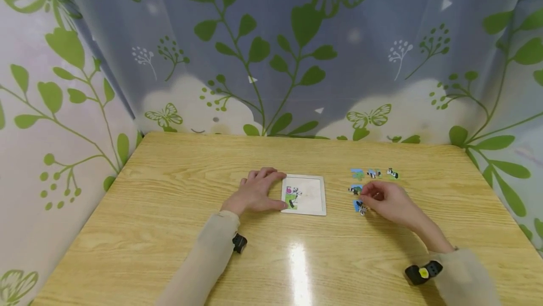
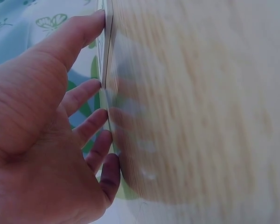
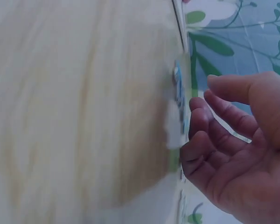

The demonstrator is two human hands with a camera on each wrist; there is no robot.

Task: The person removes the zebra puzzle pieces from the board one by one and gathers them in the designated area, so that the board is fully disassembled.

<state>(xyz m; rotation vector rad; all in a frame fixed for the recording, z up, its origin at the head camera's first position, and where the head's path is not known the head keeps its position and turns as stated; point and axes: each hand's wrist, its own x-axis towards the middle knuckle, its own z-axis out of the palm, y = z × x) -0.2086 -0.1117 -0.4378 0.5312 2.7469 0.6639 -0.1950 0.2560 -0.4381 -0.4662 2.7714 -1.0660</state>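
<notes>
A square white puzzle frame (image 1: 324, 197) lies flat on the table. One puzzle piece with a cartoon animal (image 1: 292, 201) sits in its lower left part. My left hand (image 1: 256, 193) rests at the frame's left side, thumb and fingers spread, touching its edge. To the right, my right hand (image 1: 392, 202) hovers over the loose puzzle pieces, fingers loosely bent. In the right wrist view, thumb and forefinger are apart and nothing shows between them. Closest to its fingertips are a blue piece with a striped animal (image 1: 360, 207) and another piece (image 1: 354, 189).
Behind the right hand lie more loose pieces: a blue and green one (image 1: 357, 174), a blue one (image 1: 374, 173) and a black-and-white animal one (image 1: 392, 173). The wooden table (image 1: 203, 160) meets a leaf-patterned curtain (image 1: 271, 84) at the back and sides.
</notes>
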